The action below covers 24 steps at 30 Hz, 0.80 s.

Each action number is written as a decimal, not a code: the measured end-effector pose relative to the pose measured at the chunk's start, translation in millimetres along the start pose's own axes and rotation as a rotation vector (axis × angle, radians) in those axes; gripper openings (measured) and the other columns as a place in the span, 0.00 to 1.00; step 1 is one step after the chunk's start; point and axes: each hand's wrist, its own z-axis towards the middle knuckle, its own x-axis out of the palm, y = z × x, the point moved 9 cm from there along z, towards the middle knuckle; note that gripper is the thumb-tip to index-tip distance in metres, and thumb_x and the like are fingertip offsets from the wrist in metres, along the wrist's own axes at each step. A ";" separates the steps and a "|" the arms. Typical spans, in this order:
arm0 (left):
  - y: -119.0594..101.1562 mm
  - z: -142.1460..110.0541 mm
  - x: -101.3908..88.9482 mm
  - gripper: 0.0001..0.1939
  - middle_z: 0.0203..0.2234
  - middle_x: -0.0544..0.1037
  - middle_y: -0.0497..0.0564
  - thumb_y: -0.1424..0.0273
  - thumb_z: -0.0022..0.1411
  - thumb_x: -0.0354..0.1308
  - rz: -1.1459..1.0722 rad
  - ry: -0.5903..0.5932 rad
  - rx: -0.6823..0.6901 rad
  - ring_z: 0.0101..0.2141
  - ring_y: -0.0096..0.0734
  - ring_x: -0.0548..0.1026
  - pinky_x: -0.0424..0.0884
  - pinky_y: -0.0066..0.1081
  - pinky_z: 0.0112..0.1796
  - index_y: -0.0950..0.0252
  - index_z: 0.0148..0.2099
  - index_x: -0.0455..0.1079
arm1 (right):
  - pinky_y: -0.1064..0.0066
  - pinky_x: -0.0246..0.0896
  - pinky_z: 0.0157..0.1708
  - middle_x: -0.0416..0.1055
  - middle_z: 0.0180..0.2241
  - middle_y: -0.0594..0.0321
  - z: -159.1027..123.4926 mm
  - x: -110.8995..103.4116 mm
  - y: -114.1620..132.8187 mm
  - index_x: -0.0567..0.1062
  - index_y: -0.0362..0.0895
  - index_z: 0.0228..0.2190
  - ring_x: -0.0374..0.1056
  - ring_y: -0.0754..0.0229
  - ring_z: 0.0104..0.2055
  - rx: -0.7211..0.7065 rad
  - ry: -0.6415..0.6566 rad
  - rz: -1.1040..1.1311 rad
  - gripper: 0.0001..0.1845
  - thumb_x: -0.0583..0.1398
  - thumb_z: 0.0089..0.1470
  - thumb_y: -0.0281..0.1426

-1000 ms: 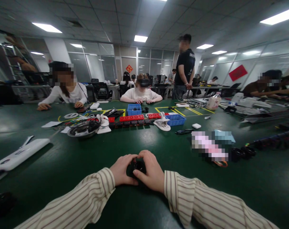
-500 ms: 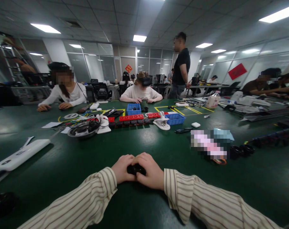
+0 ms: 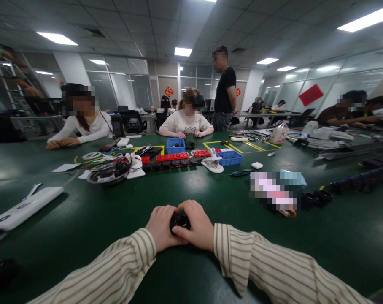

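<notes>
Between my two hands is a glossy black round part (image 3: 180, 221) with a hole in its middle, held low over the green table (image 3: 122, 211). My left hand (image 3: 163, 228) is closed around its left side. My right hand (image 3: 195, 223) curls over the far and right side, its thumb lying along the near edge. The hole faces up toward me; my fingers hide the rest of the part. I cannot tell whether it touches the table.
At the left lies a white power strip (image 3: 30, 207); a dark round thing (image 3: 1, 274) sits near the lower left corner. Ahead are a bowl of cables (image 3: 107, 175), red sockets (image 3: 175, 157), a blue bin (image 3: 231, 158) and a white clip (image 3: 212, 162). Several people sit opposite; one stands.
The black part has been turned between my hands, so its hole now shows. My right thumb has moved onto its near edge. The standing person has shifted left.
</notes>
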 end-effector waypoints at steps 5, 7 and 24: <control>-0.8 1.4 10.9 0.20 0.30 0.68 0.50 0.58 0.43 0.63 0.018 0.056 0.042 0.34 0.40 0.67 0.61 0.41 0.41 0.65 0.35 0.65 | 0.65 0.53 0.40 0.63 0.34 0.60 0.5 5.1 0.0 0.69 0.41 0.34 0.57 0.58 0.38 0.018 0.051 -0.055 0.17 0.64 0.44 0.38; 2.2 3.3 14.0 0.19 0.31 0.69 0.50 0.62 0.43 0.63 -0.036 0.068 0.067 0.35 0.39 0.67 0.62 0.39 0.40 0.65 0.37 0.65 | 0.65 0.54 0.41 0.63 0.35 0.60 0.5 3.6 2.1 0.69 0.41 0.34 0.57 0.58 0.39 -0.002 0.047 -0.039 0.14 0.63 0.44 0.33; -0.8 3.8 7.7 0.30 0.37 0.68 0.52 0.55 0.41 0.64 -0.157 0.031 0.169 0.38 0.40 0.66 0.62 0.41 0.43 0.66 0.45 0.63 | 0.59 0.52 0.48 0.64 0.43 0.55 -2.6 -5.0 20.2 0.64 0.41 0.44 0.58 0.54 0.46 -0.173 -0.007 0.116 0.21 0.55 0.50 0.37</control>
